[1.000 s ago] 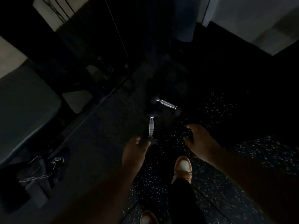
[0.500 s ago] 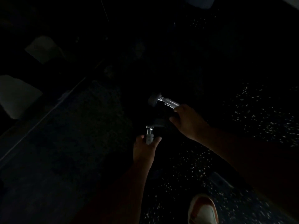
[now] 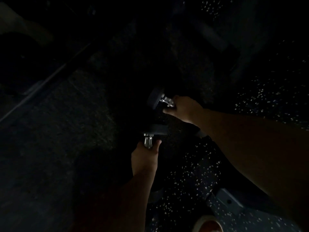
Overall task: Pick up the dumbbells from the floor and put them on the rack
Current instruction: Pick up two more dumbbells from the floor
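Below your head camera, the only view, the scene is very dark. Your left hand is wrapped around the chrome handle of the near dumbbell; only the far end of the handle and the dark head beyond it show past your fingers. Your right hand is wrapped around the handle of the far dumbbell; its left head and a short bright section of handle show, and the other head is hidden behind the hand. The two dumbbells lie near each other, the far one angled across the frame, the near one pointing away from you. Whether either has left the floor cannot be told. Speckled floor runs right of both hands; a plain dark mat lies to the left. One shoe shows at the bottom edge.
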The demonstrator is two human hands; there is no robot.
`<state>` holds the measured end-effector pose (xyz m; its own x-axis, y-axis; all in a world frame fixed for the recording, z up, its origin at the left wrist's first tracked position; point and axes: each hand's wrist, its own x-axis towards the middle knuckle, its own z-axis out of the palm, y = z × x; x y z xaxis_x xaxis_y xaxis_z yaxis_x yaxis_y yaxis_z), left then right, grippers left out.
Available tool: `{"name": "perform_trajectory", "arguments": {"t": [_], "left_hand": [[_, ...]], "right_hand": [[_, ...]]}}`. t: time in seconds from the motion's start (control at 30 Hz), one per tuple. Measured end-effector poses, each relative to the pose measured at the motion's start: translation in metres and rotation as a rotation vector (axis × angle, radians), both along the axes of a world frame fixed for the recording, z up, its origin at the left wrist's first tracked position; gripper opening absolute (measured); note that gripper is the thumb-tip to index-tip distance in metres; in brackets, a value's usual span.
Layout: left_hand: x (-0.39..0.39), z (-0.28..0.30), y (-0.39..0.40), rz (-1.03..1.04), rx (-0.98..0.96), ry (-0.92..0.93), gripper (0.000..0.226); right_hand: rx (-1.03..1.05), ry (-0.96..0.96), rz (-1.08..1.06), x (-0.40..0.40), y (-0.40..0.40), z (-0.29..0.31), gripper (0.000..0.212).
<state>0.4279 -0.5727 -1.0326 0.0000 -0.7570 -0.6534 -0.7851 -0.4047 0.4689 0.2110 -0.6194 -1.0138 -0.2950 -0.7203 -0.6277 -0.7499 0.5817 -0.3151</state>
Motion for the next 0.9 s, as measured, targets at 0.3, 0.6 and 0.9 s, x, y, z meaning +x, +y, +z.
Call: {"name": "perform_trajectory", "arguments": {"t": [0.3,0.6,0.9], "left_hand": [[0.000,-0.002,0.001,0.040,-0.041,0.005,0.047],[0.002,0.011,-0.004,-0.056,0.020,-0.003,0.051],[0.029,0.135,0.007,0.100,0.010,0.051,0.055]], "right_hand": [[0.002,-0.099,-0.110,-0.004,0.004,-0.007,0.051],[-0.166,-0.138,-0.667,0.001,0.076,0.034,0.033],[-0.144,-0.240,-0.775,0.047,0.143,0.160,0.036]]}}
